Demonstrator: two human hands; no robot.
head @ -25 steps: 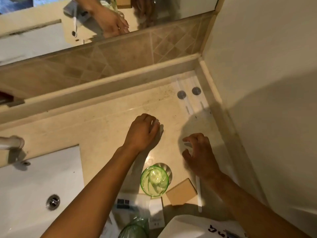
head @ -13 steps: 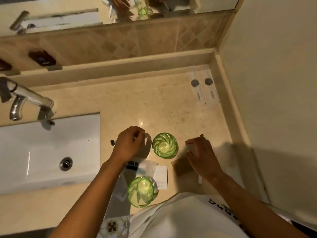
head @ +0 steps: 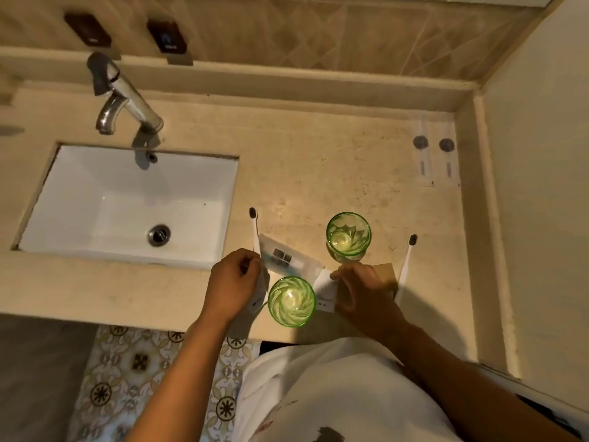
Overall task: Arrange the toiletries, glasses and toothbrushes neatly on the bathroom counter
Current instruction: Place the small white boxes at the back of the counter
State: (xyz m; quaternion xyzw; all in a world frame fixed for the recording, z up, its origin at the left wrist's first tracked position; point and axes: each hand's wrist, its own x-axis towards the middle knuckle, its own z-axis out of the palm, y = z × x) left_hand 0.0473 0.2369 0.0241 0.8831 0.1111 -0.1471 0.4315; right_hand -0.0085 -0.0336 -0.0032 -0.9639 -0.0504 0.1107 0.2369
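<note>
- Head view: left hand (head: 232, 283) grip pinches white paper sachet (head: 259, 290) at beige stone worktop (head: 318, 161) front edge.
- Right hand (head: 363, 293) grip pinches white card (head: 325, 290), beside green ribbed glass tumbler (head: 291, 301).

Two green glasses (head: 348, 236) upright; white toothbrushes (head: 406, 261) flat beside them.
</note>
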